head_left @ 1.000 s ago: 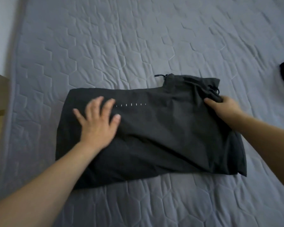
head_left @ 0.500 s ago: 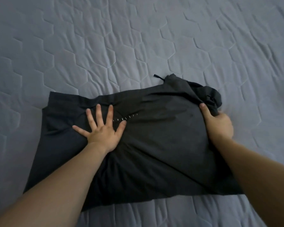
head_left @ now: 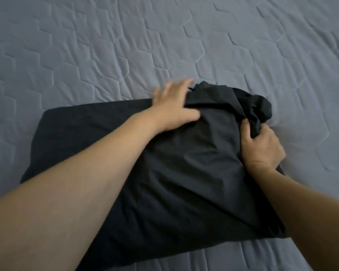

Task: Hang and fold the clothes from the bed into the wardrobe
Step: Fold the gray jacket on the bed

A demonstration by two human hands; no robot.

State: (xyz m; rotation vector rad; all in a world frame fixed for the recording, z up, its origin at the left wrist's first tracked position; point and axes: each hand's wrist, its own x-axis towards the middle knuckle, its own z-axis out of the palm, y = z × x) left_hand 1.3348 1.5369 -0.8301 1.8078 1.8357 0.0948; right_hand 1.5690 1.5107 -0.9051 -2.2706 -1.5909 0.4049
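Note:
A dark grey garment (head_left: 194, 173) lies folded into a rough rectangle on the bed, with a bunched waistband and a drawstring at its far right corner. My left hand (head_left: 174, 106) reaches across the cloth to its far edge. Its fingers are straight and blurred, and its thumb lies on the fabric. My right hand (head_left: 260, 145) grips the bunched cloth at the right edge, fingers curled round it.
The grey quilted bedspread (head_left: 125, 45) with a hexagon pattern fills the whole view around the garment. No wardrobe or other clothing shows in this frame.
My left hand has moved from the middle of the garment up and right to its far edge. My right hand has closed tighter on the bunched cloth. The view has moved closer.

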